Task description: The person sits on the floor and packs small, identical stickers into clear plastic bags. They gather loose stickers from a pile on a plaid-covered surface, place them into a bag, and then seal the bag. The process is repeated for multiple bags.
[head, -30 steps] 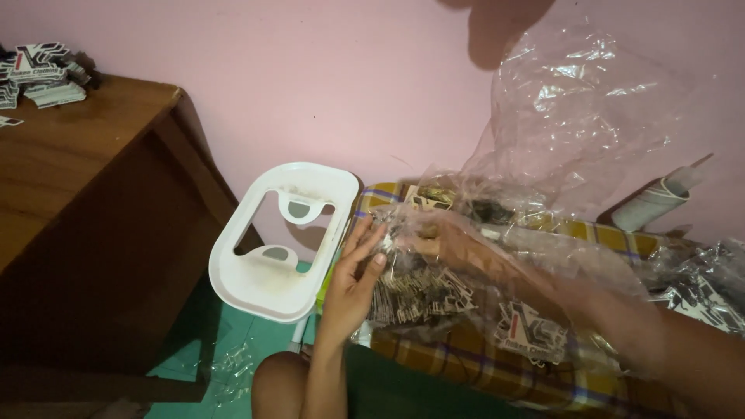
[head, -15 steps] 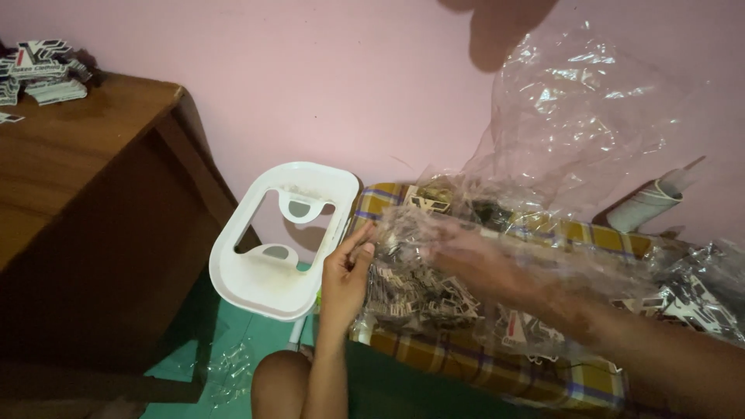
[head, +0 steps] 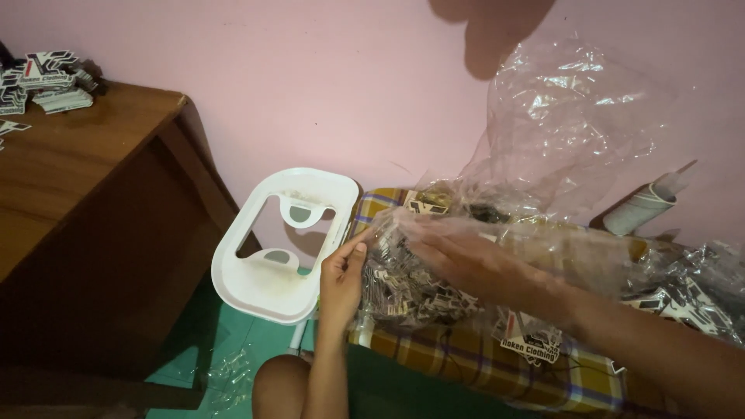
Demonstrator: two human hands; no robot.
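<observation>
Left hand [head: 341, 271] pinched the mouth of the clear plastic bag [head: 497, 233] as before; right hand [head: 458, 256] had slid deeper inside, fingers loosely spread over the stickers [head: 411, 291].

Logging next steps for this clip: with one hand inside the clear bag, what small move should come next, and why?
Probably close the right hand on a few stickers and draw them out: it is already inside the bag among them, while the left hand holds the bag's edge.

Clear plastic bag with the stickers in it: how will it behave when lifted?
The clear plastic bag is crinkled and billowing, so likely floppy. Glossy film probably slips. Stickers pool low by the left hand, so it would likely sag there.
</observation>
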